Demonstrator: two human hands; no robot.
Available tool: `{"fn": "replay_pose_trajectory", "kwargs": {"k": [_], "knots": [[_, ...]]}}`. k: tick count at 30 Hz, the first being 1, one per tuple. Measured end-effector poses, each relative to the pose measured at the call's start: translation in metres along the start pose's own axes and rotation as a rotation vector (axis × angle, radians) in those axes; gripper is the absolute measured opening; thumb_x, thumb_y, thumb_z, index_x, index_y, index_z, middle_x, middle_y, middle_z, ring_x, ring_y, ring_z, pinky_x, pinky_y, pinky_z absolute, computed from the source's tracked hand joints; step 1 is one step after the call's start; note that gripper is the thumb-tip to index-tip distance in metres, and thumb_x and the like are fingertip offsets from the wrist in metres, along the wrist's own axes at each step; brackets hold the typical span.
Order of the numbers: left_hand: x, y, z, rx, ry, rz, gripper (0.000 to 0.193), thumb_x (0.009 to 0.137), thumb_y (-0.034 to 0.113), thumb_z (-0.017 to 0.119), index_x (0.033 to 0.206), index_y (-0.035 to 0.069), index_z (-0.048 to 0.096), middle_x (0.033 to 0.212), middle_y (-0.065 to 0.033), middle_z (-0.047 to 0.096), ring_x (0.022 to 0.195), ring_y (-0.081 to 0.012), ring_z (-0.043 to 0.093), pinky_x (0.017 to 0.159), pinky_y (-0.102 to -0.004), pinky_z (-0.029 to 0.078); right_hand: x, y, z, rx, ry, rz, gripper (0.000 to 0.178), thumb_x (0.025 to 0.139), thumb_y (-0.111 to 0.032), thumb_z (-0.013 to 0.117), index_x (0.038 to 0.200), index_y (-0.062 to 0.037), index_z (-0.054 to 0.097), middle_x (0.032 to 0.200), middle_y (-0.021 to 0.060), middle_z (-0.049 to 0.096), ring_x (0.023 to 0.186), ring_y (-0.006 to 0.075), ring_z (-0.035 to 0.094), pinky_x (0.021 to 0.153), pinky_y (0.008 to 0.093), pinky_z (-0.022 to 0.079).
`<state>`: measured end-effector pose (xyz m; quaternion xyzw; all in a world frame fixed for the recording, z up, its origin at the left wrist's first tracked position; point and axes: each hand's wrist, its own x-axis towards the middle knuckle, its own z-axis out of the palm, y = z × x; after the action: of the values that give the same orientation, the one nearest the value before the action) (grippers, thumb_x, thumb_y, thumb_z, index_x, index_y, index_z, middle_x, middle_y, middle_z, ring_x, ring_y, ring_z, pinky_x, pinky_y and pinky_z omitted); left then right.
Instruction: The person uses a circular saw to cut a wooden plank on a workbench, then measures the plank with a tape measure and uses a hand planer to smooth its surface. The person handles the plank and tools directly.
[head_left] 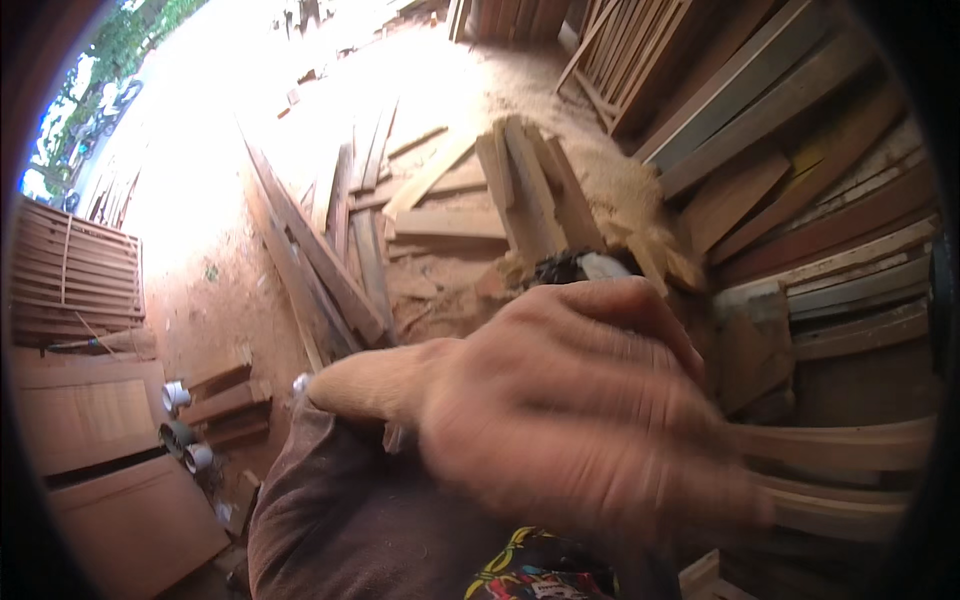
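Note:
My left hand (560,410) is raised close in front of me, reaching in from the left with its back showing. Its fingers bend away to the right and are smeared by motion, so whether they hold anything is not visible. A dark sleeve (350,510) covers the arm. Just past the top of the hand, a small white piece (603,266) and something black (562,266) show partly; I cannot tell whether the hand touches them. Beyond stands a bundle of wooden pieces (535,190). My right hand is not in view.
Long planks (310,260) and offcuts (450,222) lie on the dusty ground ahead. Boards (770,110) are stacked along the right. At left are a slatted wooden panel (80,265), flat wooden panels (140,525) and white round pieces (175,396). Sawdust (625,180) is heaped ahead.

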<state>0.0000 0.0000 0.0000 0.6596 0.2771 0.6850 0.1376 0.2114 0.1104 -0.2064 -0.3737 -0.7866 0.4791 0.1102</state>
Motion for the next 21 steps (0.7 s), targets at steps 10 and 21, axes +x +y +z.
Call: {"fn": "replay_pose_trajectory", "kwargs": {"k": [10, 21], "knots": [[-0.057, 0.01, -0.004, -0.078, 0.339, -0.078, 0.022, 0.104, 0.014, 0.07, 0.121, 0.0, 0.071, 0.102, -0.0141, 0.076, 0.086, -0.0236, 0.075, 0.074, -0.0383, 0.059, -0.007, -0.034, -0.025, 0.199, 0.018, 0.26, 0.033, 0.096, -0.017, 0.086, 0.119, 0.0027, 0.073, 0.094, 0.0042, 0.075, 0.087, 0.0139, 0.07, 0.081, 0.0328, 0.057], [-0.073, 0.043, 0.014, -0.091, 0.359, -0.099, 0.02, 0.104, 0.006, 0.068, 0.12, -0.005, 0.071, 0.102, -0.0177, 0.077, 0.081, -0.0199, 0.076, 0.067, -0.0326, 0.06, -0.083, -0.051, -0.032, 0.38, 0.382, 0.368, 0.02, 0.094, -0.018, 0.086, 0.103, -0.0026, 0.078, 0.077, -0.0021, 0.068, 0.06, 0.0065, 0.053, 0.054, 0.0269, 0.039]]}}
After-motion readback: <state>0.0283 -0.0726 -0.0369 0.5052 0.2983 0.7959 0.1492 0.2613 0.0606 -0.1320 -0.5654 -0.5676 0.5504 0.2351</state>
